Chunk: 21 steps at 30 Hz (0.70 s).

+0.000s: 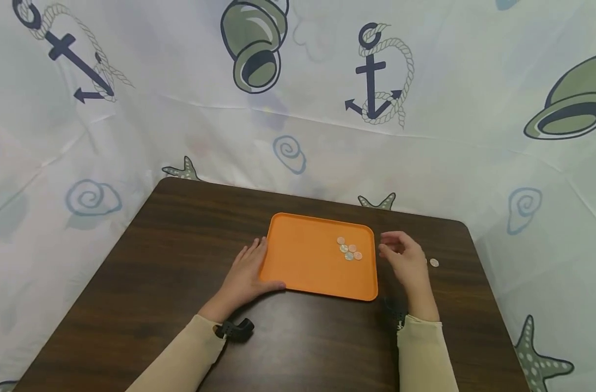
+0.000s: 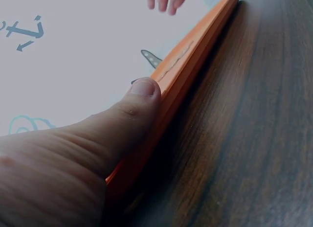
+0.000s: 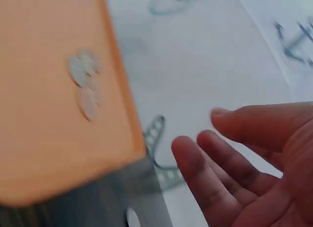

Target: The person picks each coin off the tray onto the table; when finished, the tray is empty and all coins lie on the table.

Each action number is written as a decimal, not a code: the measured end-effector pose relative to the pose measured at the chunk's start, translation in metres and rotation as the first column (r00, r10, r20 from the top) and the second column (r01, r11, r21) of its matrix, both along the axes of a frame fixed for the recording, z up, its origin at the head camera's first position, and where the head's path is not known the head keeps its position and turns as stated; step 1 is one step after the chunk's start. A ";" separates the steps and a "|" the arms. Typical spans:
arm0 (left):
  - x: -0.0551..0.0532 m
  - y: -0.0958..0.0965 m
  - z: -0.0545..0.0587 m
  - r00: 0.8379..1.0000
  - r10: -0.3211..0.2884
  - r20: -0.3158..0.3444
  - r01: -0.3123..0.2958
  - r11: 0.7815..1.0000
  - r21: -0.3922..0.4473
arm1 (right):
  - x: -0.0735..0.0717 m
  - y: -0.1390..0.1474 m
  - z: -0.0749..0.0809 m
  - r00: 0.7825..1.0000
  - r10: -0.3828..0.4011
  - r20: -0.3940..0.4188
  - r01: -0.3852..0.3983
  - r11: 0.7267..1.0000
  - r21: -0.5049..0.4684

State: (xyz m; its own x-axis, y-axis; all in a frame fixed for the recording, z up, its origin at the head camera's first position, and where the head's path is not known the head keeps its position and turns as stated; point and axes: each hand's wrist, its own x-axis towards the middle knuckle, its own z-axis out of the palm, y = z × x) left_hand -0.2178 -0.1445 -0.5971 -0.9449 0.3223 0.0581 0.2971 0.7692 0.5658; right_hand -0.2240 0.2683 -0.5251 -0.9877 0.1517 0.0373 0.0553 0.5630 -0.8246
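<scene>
Plain cream sleeves [image 1: 182, 356] — chunky black wrist-worn devices [image 1: 238, 330]

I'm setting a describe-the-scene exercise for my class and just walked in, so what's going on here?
A person is working at a dark table. Their left hand rests against the left end of an orange tray, thumb at its near edge. Five small coin-like discs lie clustered on the tray's right half. The right hand hovers just right of the tray, with nothing visible in its fingers. Another disc lies on the table beyond that hand.
</scene>
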 end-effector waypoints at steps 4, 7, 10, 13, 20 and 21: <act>0.001 0.001 0.002 1.000 -0.001 -0.005 0.001 1.000 -0.005 | -0.010 -0.023 -0.006 0.991 0.085 0.105 -0.103 0.978 0.180; 0.002 0.002 0.004 1.000 0.005 -0.002 -0.005 1.000 -0.012 | -0.016 -0.036 -0.011 0.979 0.124 0.160 -0.168 0.939 0.300; 0.002 0.002 0.004 1.000 0.009 0.003 -0.009 1.000 -0.013 | -0.019 -0.043 -0.018 0.979 0.125 0.159 -0.180 0.898 0.401; 0.002 0.002 0.004 1.000 0.009 0.015 -0.009 1.000 -0.013 | -0.020 -0.047 -0.022 0.986 0.097 0.135 -0.148 0.879 0.453; 0.001 0.001 0.001 1.000 0.003 0.015 -0.003 1.000 -0.019 | -0.020 -0.048 -0.024 0.987 0.084 0.137 -0.138 0.879 0.456; 0.001 0.000 0.001 1.000 0.004 0.012 -0.004 1.000 -0.020 | -0.021 -0.047 -0.024 0.986 0.088 0.142 -0.144 0.880 0.452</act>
State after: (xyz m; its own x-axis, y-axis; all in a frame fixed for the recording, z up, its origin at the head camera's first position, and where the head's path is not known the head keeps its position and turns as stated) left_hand -0.2172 -0.1441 -0.5964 -0.9467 0.3196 0.0403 0.2874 0.7812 0.5542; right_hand -0.2446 0.2210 -0.5489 -0.9988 0.0289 -0.0386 0.0435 0.8847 -0.4640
